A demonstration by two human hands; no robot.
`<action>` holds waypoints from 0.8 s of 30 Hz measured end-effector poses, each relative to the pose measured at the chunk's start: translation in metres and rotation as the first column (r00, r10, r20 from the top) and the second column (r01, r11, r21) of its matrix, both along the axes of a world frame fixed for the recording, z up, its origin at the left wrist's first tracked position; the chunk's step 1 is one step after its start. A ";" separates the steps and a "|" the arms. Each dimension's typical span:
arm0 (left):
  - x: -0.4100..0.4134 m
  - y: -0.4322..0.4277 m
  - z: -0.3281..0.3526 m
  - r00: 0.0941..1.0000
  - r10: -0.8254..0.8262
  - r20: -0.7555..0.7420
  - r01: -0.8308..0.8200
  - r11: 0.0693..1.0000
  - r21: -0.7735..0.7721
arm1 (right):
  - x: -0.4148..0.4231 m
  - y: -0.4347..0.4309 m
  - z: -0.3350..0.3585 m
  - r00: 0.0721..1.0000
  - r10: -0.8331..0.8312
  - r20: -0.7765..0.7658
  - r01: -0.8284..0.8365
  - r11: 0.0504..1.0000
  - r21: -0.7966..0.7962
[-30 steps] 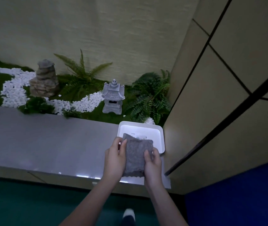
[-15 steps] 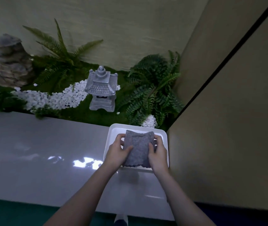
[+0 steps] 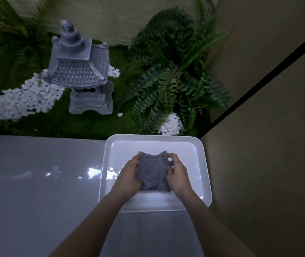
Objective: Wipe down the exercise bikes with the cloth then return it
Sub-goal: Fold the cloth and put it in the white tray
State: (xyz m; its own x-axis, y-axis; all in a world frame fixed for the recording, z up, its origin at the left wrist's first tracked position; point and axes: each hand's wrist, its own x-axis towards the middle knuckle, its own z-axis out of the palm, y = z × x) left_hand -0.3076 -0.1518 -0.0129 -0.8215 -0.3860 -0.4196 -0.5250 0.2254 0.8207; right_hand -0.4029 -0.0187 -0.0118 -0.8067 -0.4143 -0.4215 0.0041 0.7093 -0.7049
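Grey cloth [image 3: 152, 173] is folded into a rough rectangle, long axis running near-to-far from the person, and it sits inside the outline of the white tray [image 3: 205, 175], about mid-tray and a bit toward the near rim. I can't tell whether its underside is touching the tray floor or hanging just above it.

Grip: both hands are on it, one per long edge. Left hand [image 3: 129, 178] has its fingers curled round the left edge. Right hand [image 3: 177, 176] is curled on the right edge, with fingertips pinching up near the far right corner. The cloth lies squarely between the two palms, so neither hand is nearer than the other.

Key relation: the tray is directly under the cloth, so there is no sideways offset to fix. My read is that this is the return step, and the rest is a straight drop and release of both hands. No exercise bikes are in view, so I can't judge the wiping part.

Minor risk: the far corners stick up a little and the fold may spring open on release.

Around it, the tray rests on a glossy pale ledge [image 3: 36, 182], at its right end beside a beige wall panel [image 3: 268, 145]. Behind the ledge is a garden bed with a stone pagoda lantern [image 3: 79, 71], a fern [image 3: 175, 86] and white pebbles [image 3: 18, 101] — all well apart from the hands.
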 end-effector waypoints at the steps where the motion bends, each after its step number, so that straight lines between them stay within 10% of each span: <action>1: 0.003 0.000 -0.007 1.000 -0.006 0.002 0.007 1.000 -0.020 | 0.000 -0.001 -0.007 1.000 0.017 -0.011 -0.017 1.000 0.013; 4: 0.012 -0.002 -0.019 0.980 -0.140 0.142 0.174 0.946 -0.272 | 0.006 0.002 -0.019 0.976 0.080 -0.202 -0.053 0.989 0.138; 8: 0.012 -0.009 -0.014 0.920 -0.367 0.135 0.355 0.640 -0.681 | 0.011 0.007 -0.018 0.749 0.326 -0.577 -0.191 0.940 0.283; 11: 0.007 -0.012 -0.023 0.787 -0.533 0.311 0.563 0.414 -0.715 | 0.003 0.013 -0.024 0.565 0.721 -0.401 -0.531 0.690 0.492; 19: 0.005 -0.022 -0.034 0.718 -0.493 0.491 0.687 0.388 -0.615 | -0.029 0.015 -0.023 0.510 0.856 -0.083 -0.619 0.432 0.656; 24: 0.013 -0.035 -0.003 0.752 -0.402 0.523 0.659 0.426 -0.620 | -0.025 0.009 0.017 0.614 0.782 -0.104 -0.576 0.535 0.618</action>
State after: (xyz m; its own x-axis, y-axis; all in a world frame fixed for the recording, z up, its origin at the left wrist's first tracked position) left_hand -0.2946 -0.1871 -0.0163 -0.8830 -0.1739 -0.4359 -0.2242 0.9723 0.0664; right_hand -0.4282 -0.0093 0.0048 -0.4842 -0.7179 -0.5002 -0.7861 0.6080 -0.1115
